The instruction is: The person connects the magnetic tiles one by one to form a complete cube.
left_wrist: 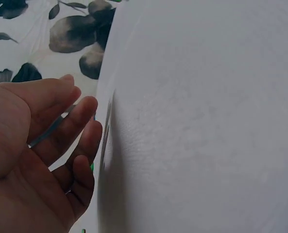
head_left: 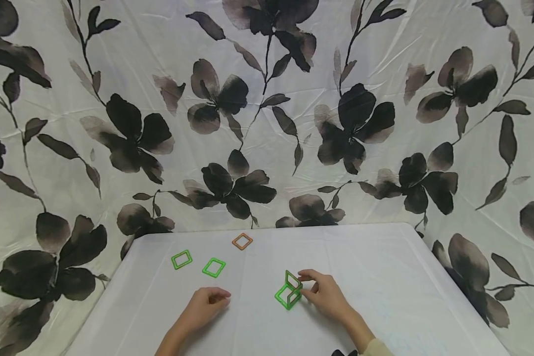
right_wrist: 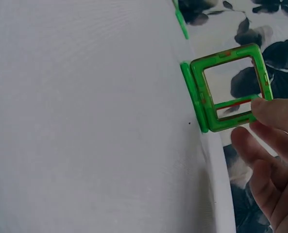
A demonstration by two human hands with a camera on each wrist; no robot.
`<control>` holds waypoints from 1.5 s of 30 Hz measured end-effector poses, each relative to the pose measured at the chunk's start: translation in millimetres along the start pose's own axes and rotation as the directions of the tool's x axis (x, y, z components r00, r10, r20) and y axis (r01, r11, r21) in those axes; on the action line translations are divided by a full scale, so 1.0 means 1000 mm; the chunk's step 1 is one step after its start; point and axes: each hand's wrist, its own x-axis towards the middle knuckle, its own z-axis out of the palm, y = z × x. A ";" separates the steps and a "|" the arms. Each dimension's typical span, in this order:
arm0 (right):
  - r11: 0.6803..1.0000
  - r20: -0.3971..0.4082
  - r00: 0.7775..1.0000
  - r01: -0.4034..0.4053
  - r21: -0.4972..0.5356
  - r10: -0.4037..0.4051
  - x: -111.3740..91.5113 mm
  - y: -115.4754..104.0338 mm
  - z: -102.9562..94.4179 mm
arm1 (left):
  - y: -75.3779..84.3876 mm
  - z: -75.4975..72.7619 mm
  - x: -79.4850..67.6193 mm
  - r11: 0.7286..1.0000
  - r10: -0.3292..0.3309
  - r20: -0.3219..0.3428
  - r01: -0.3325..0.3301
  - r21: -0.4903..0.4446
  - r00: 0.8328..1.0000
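My right hand [head_left: 327, 294] pinches an upright green square magnetic tile frame [right_wrist: 202, 92] between thumb and fingers. That frame stands at the edge of a flat green tile [head_left: 282, 302] on the table. A second upright green tile appears to meet it at a corner, partly hidden by the fingers. Left of these, my left hand [head_left: 202, 309] hovers low over the table with fingers loosely bent and holds nothing. In the left wrist view the left hand's palm [left_wrist: 17, 145] is turned to the camera, the fingers apart from any tile.
Two loose green square tiles, one farther left [head_left: 173, 263] and one nearer the middle [head_left: 217, 260], lie flat beyond the left hand. An orange square tile [head_left: 238, 238] lies near the back edge of the white table [head_left: 365, 257]. A floral cloth [head_left: 293, 148] hangs behind.
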 end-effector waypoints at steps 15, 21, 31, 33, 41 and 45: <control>0.999 -0.040 0.999 -0.009 0.035 0.011 -0.006 -0.004 0.007 | -0.004 -0.015 0.042 0.999 -0.035 -0.172 0.039 0.019 0.985; 0.999 -0.044 0.999 0.000 0.047 0.002 -0.009 -0.005 0.009 | 0.002 -0.022 0.065 0.999 -0.026 -0.176 0.031 0.029 0.984; 0.994 -0.034 0.996 -0.085 0.073 0.088 -0.012 -0.003 0.012 | 0.013 -0.036 0.110 0.993 -0.007 -0.166 0.026 0.111 0.986; 0.990 -0.021 0.993 -0.111 0.088 0.113 -0.012 -0.004 0.013 | 0.013 -0.036 0.119 0.993 -0.012 -0.163 0.031 0.113 0.987; 0.983 0.000 0.986 -0.164 0.084 0.164 -0.014 -0.007 0.011 | 0.009 -0.035 0.143 0.995 -0.026 -0.163 0.041 0.089 0.986; 0.984 -0.009 0.987 -0.161 0.081 0.163 -0.016 -0.007 0.010 | 0.001 -0.031 0.156 0.993 -0.066 -0.154 0.080 0.082 0.986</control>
